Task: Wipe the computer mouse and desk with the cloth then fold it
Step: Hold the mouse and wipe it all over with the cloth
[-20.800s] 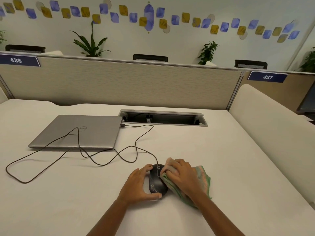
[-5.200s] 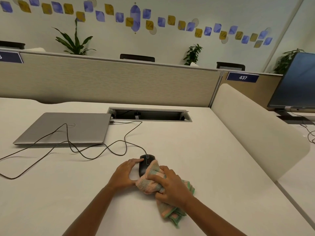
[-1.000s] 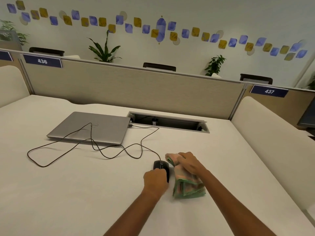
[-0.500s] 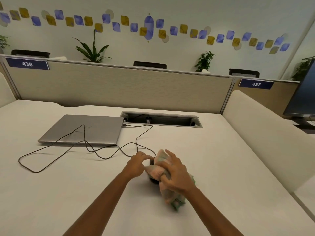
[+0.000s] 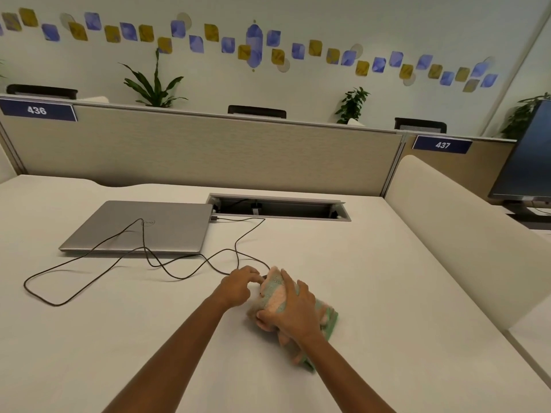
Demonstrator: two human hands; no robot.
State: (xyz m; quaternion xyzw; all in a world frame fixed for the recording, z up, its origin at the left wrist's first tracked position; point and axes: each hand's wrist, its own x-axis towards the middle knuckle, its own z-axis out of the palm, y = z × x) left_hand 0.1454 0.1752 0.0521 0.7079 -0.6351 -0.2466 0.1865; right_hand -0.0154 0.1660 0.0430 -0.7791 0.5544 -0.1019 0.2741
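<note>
The cloth lay beside the mouse a sec ago & now covers it mid desk, R hand fingers wrapped round the cloth, L hand fingers curled on the mouse's front, so mouse wiping goes on; desk & fold still left.

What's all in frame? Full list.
cloth: 1, pink and green, over the mouse
mouse: 1, black, mostly hidden under cloth
cable: 1, black, mouse to laptop
laptop: 1, silver, closed, desk left
desk: 1, white
cable hatch: 1, grey, open, desk rear
partition: 1, beige, behind desk
side divider: 1, cream, desk's right
number plates: 2, blue, on partition
monitor: 1, dark, right edge
plants: at least 3, green, beyond partition
chair backs: 3, black, beyond partition
left hand: 1, fingers curled at mouse's front
right hand: 1, grips cloth over mouse
</note>
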